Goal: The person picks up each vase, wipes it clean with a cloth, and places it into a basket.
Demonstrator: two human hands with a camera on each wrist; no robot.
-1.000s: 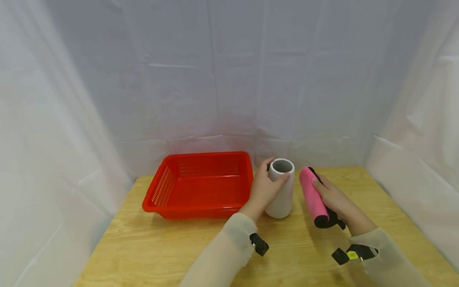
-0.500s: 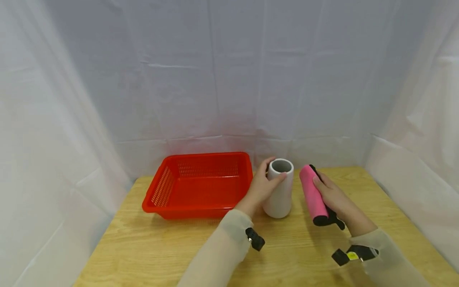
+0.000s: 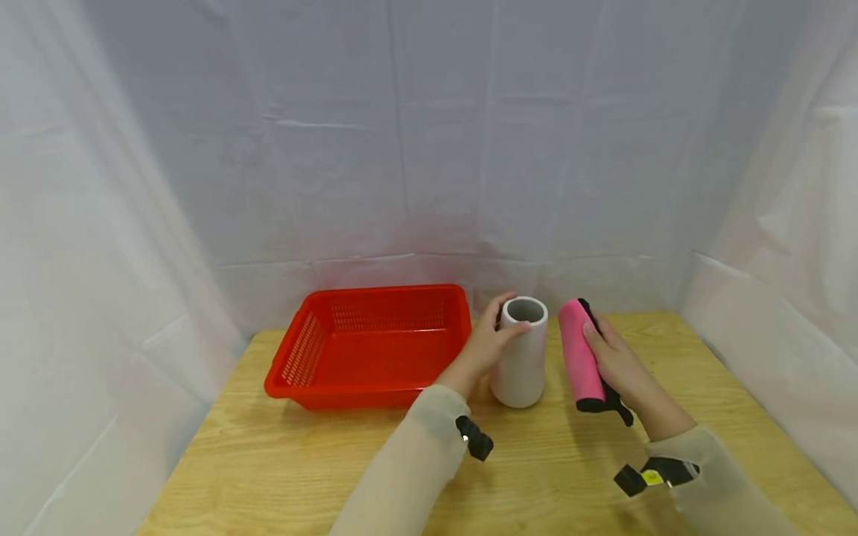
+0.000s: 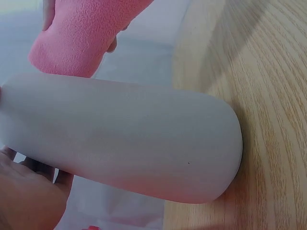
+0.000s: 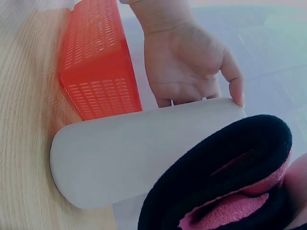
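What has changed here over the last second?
The right hand has raised the pink roll more upright and brought it closer to the white vase. The left hand still grips the vase, standing on the table. The red basket stayed put.

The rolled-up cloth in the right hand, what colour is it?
The rolled cloth is pink outside with a black lining, which shows best at its end in the right wrist view.
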